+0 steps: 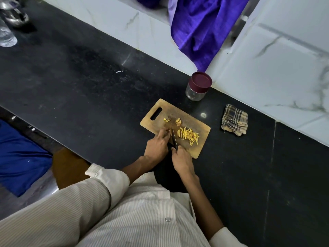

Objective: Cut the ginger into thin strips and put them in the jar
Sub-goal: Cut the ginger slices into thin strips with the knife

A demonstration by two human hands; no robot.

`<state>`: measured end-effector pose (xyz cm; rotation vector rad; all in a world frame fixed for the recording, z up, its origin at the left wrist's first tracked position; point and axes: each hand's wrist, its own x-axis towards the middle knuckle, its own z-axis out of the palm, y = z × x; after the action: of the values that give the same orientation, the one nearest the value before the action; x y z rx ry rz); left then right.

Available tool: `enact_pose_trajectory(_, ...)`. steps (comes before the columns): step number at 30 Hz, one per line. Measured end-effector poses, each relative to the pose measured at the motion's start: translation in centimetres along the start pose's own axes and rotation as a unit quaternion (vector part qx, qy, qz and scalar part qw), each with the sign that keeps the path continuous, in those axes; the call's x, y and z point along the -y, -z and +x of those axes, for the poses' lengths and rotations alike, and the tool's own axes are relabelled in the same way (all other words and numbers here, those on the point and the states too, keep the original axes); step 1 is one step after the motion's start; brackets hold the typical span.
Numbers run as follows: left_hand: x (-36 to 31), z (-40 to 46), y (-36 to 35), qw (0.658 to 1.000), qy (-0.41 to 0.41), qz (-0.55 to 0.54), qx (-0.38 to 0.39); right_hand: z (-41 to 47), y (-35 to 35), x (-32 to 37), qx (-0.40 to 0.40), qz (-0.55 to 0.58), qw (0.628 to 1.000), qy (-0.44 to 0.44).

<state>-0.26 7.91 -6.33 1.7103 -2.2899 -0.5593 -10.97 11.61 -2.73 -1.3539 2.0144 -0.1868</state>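
Note:
A wooden cutting board [194, 138] lies on the black counter. A heap of yellow ginger strips [188, 135] sits on its right half, and a few uncut slices [177, 121] lie nearer the handle hole. My left hand [157, 144] pins a small ginger piece under its fingertips, mostly hidden. My right hand [181, 159] grips the black handle of a knife [174, 138], whose blade stands right beside the left fingertips. A glass jar [196, 88] with its maroon lid on stands beyond the board, upright.
A folded checked cloth [234, 120] lies right of the board. White marble wall tiles [267, 68] run along the counter's far edge, with purple fabric [201, 27] hanging down above the jar. Glass and steel vessels [10, 20] stand at the far left.

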Motion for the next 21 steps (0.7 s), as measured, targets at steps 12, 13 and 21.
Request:
enact_pose_trajectory(12, -0.3, 0.2, -0.3, 0.999, 0.007, 0.027, 0.017, 0.8, -0.1, -0.3, 0.007, -0.066, 0.998, 0.003)
enact_pose_trajectory(13, -0.3, 0.3, -0.3, 0.999, 0.007, 0.028, 0.02, 0.9, -0.1, -0.2, 0.007, -0.072, 0.997, 0.001)
enact_pose_trajectory(21, -0.7, 0.4, -0.1, 0.998, 0.004, 0.048, 0.049, 0.7, -0.5, 0.4, 0.009, -0.092, 0.995, -0.022)
